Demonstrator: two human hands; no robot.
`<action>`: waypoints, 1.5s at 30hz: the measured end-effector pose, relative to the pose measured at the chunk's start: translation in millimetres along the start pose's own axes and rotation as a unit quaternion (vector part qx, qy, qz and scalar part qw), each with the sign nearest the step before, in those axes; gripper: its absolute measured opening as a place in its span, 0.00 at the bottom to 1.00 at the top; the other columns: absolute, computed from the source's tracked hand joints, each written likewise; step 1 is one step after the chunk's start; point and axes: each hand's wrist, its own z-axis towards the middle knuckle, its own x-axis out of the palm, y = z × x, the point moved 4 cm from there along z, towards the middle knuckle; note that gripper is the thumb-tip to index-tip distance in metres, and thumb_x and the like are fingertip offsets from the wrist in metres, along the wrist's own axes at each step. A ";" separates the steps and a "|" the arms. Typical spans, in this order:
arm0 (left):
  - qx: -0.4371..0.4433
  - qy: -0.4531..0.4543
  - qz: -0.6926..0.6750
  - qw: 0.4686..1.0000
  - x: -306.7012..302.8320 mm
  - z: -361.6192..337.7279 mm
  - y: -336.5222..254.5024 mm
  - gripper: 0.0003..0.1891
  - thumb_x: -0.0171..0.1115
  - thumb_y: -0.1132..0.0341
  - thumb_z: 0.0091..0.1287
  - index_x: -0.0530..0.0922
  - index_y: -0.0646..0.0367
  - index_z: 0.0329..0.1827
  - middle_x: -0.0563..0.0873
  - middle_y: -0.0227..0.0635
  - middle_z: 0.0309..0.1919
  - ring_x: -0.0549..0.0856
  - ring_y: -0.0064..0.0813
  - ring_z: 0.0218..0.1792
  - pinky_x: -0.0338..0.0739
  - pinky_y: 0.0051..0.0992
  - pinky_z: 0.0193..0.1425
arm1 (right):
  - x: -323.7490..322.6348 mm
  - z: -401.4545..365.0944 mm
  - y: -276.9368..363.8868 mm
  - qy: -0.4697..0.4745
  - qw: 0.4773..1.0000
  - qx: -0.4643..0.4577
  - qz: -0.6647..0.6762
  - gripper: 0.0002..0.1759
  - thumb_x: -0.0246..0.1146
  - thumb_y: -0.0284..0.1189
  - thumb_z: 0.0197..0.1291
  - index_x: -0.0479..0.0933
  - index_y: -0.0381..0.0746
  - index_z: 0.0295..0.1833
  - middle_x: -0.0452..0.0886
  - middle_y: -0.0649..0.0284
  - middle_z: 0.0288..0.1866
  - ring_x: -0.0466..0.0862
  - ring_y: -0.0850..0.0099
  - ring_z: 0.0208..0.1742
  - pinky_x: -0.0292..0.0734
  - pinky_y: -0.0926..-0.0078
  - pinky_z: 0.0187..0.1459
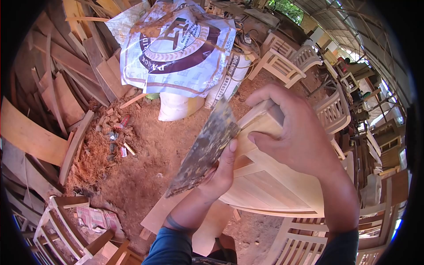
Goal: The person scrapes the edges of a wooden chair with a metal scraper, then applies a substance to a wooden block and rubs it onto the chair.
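My left hand (221,172) holds a dark, stained flat board (205,148) with pale smears, tilted upward beside the corner of a light wooden piece. My right hand (289,130) is curved around the squared end of that wooden piece (265,119), its thumb on the near side and its fingers over the far side. Below both hands lies a pale wooden panel (274,187) with diagonal slats and a curved edge. The fingers of my left hand are partly hidden behind the dark board.
Stacked planks (62,88) fill the left side. A printed white sheet (176,48) covers sacks (179,106) ahead. Wooden chairs (287,59) stand at the back right, with slatted frames (66,227) at lower left. Shavings and litter (117,141) lie on the dirt floor.
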 end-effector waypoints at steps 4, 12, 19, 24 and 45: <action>0.068 0.044 0.110 0.991 -6.7 -1.5 5.9 0.14 0.62 0.75 0.67 0.77 0.67 0.54 0.86 0.39 0.46 0.83 0.22 0.47 0.76 0.21 0.51 | -0.5 0.0 0.9 0.003 1.000 0.003 -0.002 0.20 0.67 0.25 0.44 0.74 0.39 0.47 0.79 0.55 0.46 0.79 0.55 0.50 0.73 0.61 0.52; 0.035 0.037 -0.012 0.999 -2.8 -0.8 -1.8 0.13 0.60 0.76 0.68 0.77 0.66 0.56 0.84 0.37 0.50 0.81 0.22 0.50 0.74 0.21 0.54 | 0.5 0.1 1.6 -0.007 1.000 0.001 0.017 0.20 0.67 0.25 0.44 0.74 0.38 0.46 0.79 0.55 0.46 0.80 0.55 0.50 0.74 0.61 0.52; 0.022 0.027 -0.081 0.996 6.6 2.6 -11.3 0.13 0.60 0.76 0.68 0.78 0.66 0.55 0.84 0.36 0.51 0.81 0.21 0.50 0.73 0.21 0.56 | -0.5 1.4 2.4 -0.009 1.000 -0.008 0.003 0.21 0.68 0.23 0.43 0.75 0.38 0.47 0.80 0.57 0.42 0.81 0.63 0.46 0.74 0.68 0.51; 0.047 0.027 -0.077 0.996 12.9 6.9 -18.9 0.13 0.60 0.75 0.69 0.78 0.66 0.55 0.84 0.36 0.52 0.81 0.21 0.51 0.73 0.21 0.56 | 0.1 0.2 1.4 -0.014 1.000 0.005 0.004 0.21 0.68 0.22 0.43 0.75 0.38 0.47 0.80 0.59 0.38 0.80 0.67 0.41 0.73 0.72 0.49; -0.077 0.080 -0.013 0.994 6.7 0.0 -2.6 0.15 0.61 0.73 0.68 0.76 0.66 0.56 0.82 0.38 0.52 0.80 0.26 0.52 0.71 0.26 0.61 | -0.7 -0.8 3.0 -0.015 1.000 0.003 -0.007 0.22 0.70 0.25 0.43 0.76 0.38 0.47 0.81 0.57 0.38 0.81 0.63 0.41 0.74 0.69 0.47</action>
